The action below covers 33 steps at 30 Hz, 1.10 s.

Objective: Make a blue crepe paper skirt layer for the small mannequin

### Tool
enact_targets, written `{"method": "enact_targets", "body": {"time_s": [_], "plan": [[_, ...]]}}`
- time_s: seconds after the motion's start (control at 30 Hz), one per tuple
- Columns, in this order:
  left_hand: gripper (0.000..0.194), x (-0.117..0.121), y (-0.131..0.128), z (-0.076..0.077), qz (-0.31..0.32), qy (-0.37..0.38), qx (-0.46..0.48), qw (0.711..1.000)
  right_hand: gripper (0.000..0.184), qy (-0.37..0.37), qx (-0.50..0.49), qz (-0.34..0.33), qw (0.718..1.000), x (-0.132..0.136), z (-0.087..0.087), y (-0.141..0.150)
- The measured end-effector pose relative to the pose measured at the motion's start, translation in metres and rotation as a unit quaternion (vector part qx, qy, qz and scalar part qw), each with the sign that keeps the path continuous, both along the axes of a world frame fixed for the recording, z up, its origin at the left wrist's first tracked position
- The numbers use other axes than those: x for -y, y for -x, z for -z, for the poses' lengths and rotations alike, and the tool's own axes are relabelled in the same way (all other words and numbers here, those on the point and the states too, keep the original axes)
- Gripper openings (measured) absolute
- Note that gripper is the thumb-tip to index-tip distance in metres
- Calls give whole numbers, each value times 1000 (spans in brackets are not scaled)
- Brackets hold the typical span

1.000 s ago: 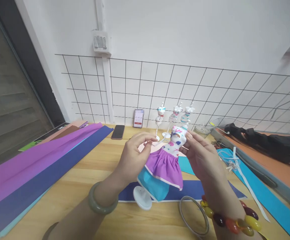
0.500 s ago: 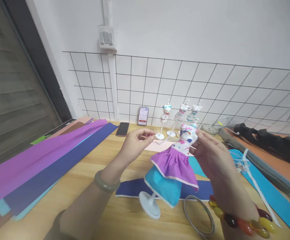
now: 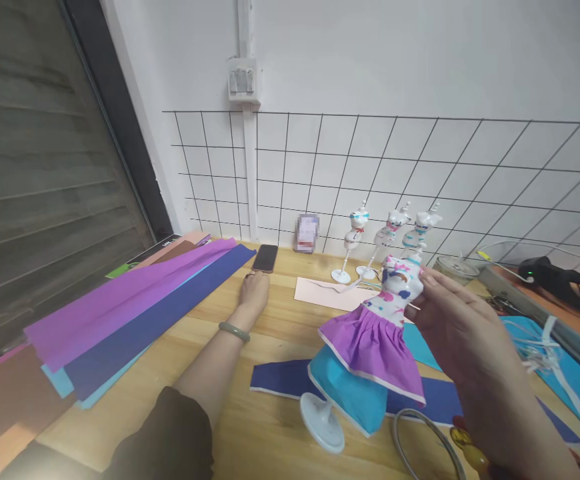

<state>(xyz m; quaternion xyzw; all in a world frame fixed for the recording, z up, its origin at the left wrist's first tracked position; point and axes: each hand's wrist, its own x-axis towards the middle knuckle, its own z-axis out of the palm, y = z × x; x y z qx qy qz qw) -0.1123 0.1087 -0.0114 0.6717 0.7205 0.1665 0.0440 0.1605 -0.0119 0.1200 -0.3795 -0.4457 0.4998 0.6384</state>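
Near the near edge of the table (image 3: 280, 333), navy cloth (image 3: 283, 377) lies unattached below a tilted, raised mannequin (image 3: 393, 293), already wearing purple (image 3: 380, 353) and blue tiers (image 3: 351, 393). The right hand (image 3: 470, 333) pinches its bust; the left hand's (image 3: 254, 295) grip, beside a phone (image 3: 266, 259), is unclear.

I count one skirted mannequin (image 3: 393, 293) and three without skirts, making four; two phones (image 3: 265, 259); two bracelets (image 3: 234, 331), one on each of my two hands' (image 3: 255, 292) wrists; one metal ring (image 3: 417, 411); one jar (image 3: 456, 269); one switch box (image 3: 243, 81).
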Motion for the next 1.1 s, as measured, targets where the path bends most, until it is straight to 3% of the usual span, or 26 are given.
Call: {"method": "enact_targets", "body": {"time_s": [0.17,0.37,0.63,0.87,0.97,1.1], "plan": [[31,-6,7,13,26,66,8,997,17,-10,3,7,1000,2,0,2],[30,-7,10,12,61,96,17,993,20,-15,1,4,1000,-7,7,-4],[30,8,3,12,82,75,10,994,23,-1,7,24,1000,-5,6,-2],[29,10,-1,11,62,42,49,996,26,-14,-8,22,1000,-5,3,-4],[30,8,5,7,57,32,83,994,24,-24,-13,20,999,-6,3,-7],[45,9,3,-8,55,-3,128,990,22,-20,-9,20,1000,-11,5,-11]]}}
